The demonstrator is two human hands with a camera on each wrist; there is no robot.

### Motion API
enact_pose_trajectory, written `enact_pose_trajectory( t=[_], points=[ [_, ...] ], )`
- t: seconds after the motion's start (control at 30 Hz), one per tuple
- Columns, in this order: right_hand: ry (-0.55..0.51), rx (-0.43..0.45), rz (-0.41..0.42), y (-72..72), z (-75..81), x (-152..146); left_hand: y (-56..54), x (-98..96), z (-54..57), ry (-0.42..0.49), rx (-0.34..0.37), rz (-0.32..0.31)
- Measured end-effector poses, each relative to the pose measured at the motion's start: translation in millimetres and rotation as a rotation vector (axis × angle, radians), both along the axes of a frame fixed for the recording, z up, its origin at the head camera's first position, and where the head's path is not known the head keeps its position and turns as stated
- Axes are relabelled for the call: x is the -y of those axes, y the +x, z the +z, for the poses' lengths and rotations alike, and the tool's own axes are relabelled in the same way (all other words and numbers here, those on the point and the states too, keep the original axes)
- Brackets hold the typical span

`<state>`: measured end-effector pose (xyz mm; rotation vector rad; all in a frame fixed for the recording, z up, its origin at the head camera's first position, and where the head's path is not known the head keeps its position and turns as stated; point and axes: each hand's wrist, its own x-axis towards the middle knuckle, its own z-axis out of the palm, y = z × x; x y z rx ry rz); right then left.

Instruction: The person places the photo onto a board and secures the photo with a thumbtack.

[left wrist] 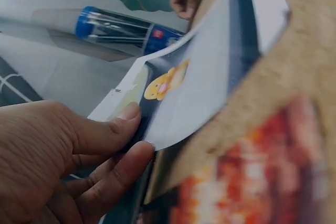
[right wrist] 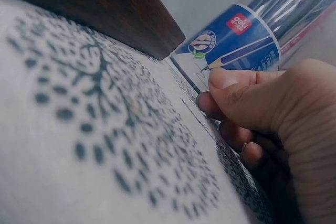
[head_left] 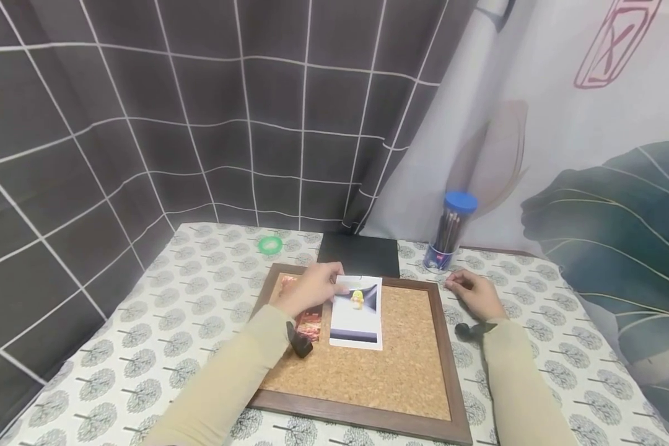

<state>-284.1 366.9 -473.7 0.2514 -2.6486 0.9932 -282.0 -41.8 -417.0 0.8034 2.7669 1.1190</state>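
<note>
My left hand [head_left: 311, 290] pinches the upper left edge of a white-bordered photo [head_left: 355, 325] between thumb and fingers. The photo shows a yellow duck figure, and in the left wrist view it bends, tilted off the cork board [head_left: 404, 356]. A small dark mark shows at its top edge. Partly hidden under my left hand and wrist, a reddish picture [left wrist: 252, 177] lies on the board's left side. My right hand [head_left: 477, 296] rests on the tablecloth right of the board, fingers loosely curled. No object shows between its thumb and forefinger [right wrist: 262, 77].
A clear tube of pencils with a blue lid [head_left: 460, 202] stands behind my right hand. Beyond the board's brown wooden frame [head_left: 451, 371] lies a black flat sheet [head_left: 362, 251]. A green ring [head_left: 270, 245] sits at the back left. Curtains hang behind the table.
</note>
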Motion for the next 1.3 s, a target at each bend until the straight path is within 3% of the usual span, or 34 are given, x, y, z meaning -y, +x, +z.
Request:
enact_pose_trajectory(
  t=[0.2, 0.5, 0.77, 0.97, 1.07, 1.3],
  points=[
    [-0.023, -0.004, 0.016, 1.0, 1.2, 4.2, 0.0, -1.8, -5.8, -0.149, -0.083, -0.047],
    [-0.008, 0.043, 0.018, 3.0, 3.2, 8.7, 0.1, 1.2, -12.0, -0.171, -0.079, -0.024],
    [-0.026, 0.031, 0.042, 5.7, 8.2, 14.2, -0.8, 0.5, -12.8, -0.155, -0.09, 0.002],
    [-0.013, -0.013, -0.005, 1.1, 9.4, 20.0, -1.5, 2.8, -14.8, -0.228, -0.161, 0.036],
    [-0.024, -0.029, -0.001, 0.9, 13.4, 23.3, -2.0, 3.3, -15.8, -0.254, -0.189, 0.045],
    [-0.005, 0.039, 0.056, 6.8, 30.9, 33.0, -1.8, 3.0, -20.0, -0.273, -0.184, 0.046]
  ],
)
